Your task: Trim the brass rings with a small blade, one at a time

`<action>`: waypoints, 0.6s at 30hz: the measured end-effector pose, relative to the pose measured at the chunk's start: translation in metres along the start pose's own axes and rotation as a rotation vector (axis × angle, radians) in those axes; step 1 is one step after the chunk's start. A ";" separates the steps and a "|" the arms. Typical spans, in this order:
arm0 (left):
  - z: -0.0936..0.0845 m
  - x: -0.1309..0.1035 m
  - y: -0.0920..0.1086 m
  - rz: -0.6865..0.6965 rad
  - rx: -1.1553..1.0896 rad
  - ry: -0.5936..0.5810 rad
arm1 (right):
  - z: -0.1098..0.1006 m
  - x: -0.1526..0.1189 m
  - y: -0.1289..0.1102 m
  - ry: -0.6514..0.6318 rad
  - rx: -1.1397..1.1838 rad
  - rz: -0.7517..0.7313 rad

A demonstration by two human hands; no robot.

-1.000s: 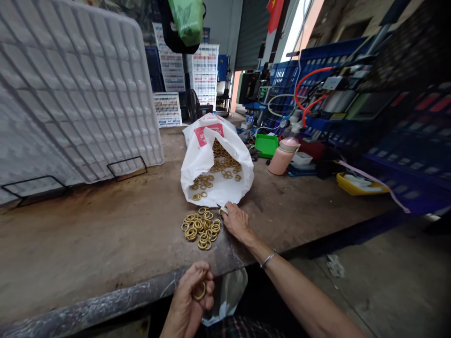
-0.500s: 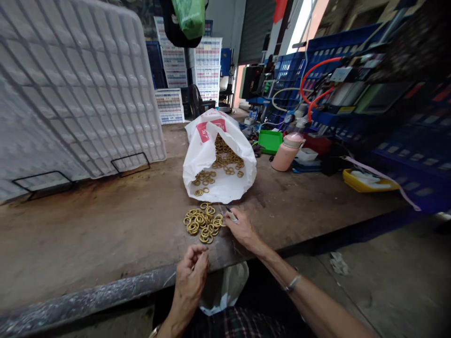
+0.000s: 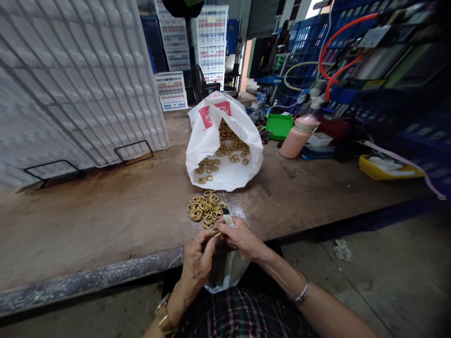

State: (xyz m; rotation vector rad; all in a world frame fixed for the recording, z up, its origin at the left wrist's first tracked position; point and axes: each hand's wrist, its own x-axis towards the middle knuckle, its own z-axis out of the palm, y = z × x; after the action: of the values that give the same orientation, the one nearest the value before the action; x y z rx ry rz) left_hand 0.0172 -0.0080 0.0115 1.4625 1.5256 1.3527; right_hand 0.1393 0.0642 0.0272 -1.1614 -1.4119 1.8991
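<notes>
A brass-coloured ring point(image 3: 217, 234) is pinched in the fingertips of my left hand point(image 3: 196, 259), just over the table's front edge. My right hand point(image 3: 243, 238) meets it there, closed round a small tool point(image 3: 228, 218) with a pale body and a black end; its exact kind is unclear. Right fingertips touch or nearly touch the ring. Just beyond both hands lies a loose pile of brass-coloured rings point(image 3: 204, 210). Behind the pile, a white plastic bag point(image 3: 225, 180) lies on its side, mouth towards me, with many more rings inside.
Stacked white ribbed trays point(image 3: 88, 84) stand at the left of the brown table point(image 3: 123, 211), beside black wire stands point(image 3: 134, 152). To the right are a green tray point(image 3: 279, 126), a pink bottle point(image 3: 296, 141) and a yellow tray point(image 3: 384, 170). A pale bag point(image 3: 227, 272) hangs below the edge.
My right hand has moved from the pile's right side back to my left hand, bringing the tool. A ring now shows between the hands. The whole view has shifted slightly.
</notes>
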 end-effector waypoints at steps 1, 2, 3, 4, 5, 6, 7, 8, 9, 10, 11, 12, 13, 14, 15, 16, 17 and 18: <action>0.000 0.000 0.002 -0.047 -0.030 -0.001 | 0.000 0.000 0.001 0.011 -0.054 -0.037; 0.000 0.000 0.004 -0.090 -0.059 0.003 | 0.000 0.000 0.001 0.019 -0.110 -0.079; 0.001 0.001 0.005 -0.128 -0.088 0.010 | 0.000 0.000 0.002 0.023 -0.156 -0.121; 0.001 0.000 0.007 -0.165 -0.117 0.017 | 0.001 0.000 0.002 0.023 -0.189 -0.154; 0.002 0.000 0.009 -0.212 -0.149 0.018 | 0.001 0.000 0.003 0.023 -0.210 -0.179; 0.002 0.000 0.010 -0.270 -0.184 0.010 | 0.001 0.000 0.003 0.024 -0.224 -0.193; 0.002 0.000 0.012 -0.337 -0.223 -0.009 | 0.002 0.000 0.002 0.024 -0.236 -0.200; 0.003 -0.001 0.012 -0.403 -0.267 -0.033 | 0.002 0.000 0.002 0.023 -0.247 -0.201; 0.003 -0.001 0.013 -0.461 -0.315 -0.059 | 0.002 0.000 0.002 0.020 -0.255 -0.202; 0.003 -0.002 0.012 -0.502 -0.363 -0.080 | 0.003 0.000 0.001 0.014 -0.260 -0.204; 0.003 -0.003 0.011 -0.524 -0.408 -0.096 | 0.003 0.000 0.001 0.008 -0.260 -0.206; 0.003 -0.004 0.010 -0.532 -0.449 -0.103 | 0.003 0.000 0.001 0.001 -0.259 -0.206; 0.003 -0.004 0.008 -0.534 -0.480 -0.103 | 0.003 -0.001 0.000 -0.005 -0.259 -0.204; 0.003 -0.005 0.006 -0.533 -0.501 -0.101 | 0.004 -0.001 0.000 -0.010 -0.262 -0.203; 0.003 -0.006 0.004 -0.533 -0.514 -0.100 | 0.004 -0.001 -0.001 -0.013 -0.269 -0.203; 0.003 -0.006 0.003 -0.533 -0.522 -0.100 | 0.004 -0.002 -0.001 -0.015 -0.277 -0.202; 0.003 -0.007 0.002 -0.533 -0.528 -0.102 | 0.004 -0.002 -0.002 -0.016 -0.282 -0.200; 0.003 -0.008 0.001 -0.536 -0.535 -0.104 | 0.005 -0.002 -0.002 -0.018 -0.285 -0.199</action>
State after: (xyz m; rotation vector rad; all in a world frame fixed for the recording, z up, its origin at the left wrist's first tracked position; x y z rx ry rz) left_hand 0.0221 -0.0148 0.0102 0.7149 1.2337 1.1995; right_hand 0.1360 0.0612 0.0305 -1.0835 -1.7805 1.6129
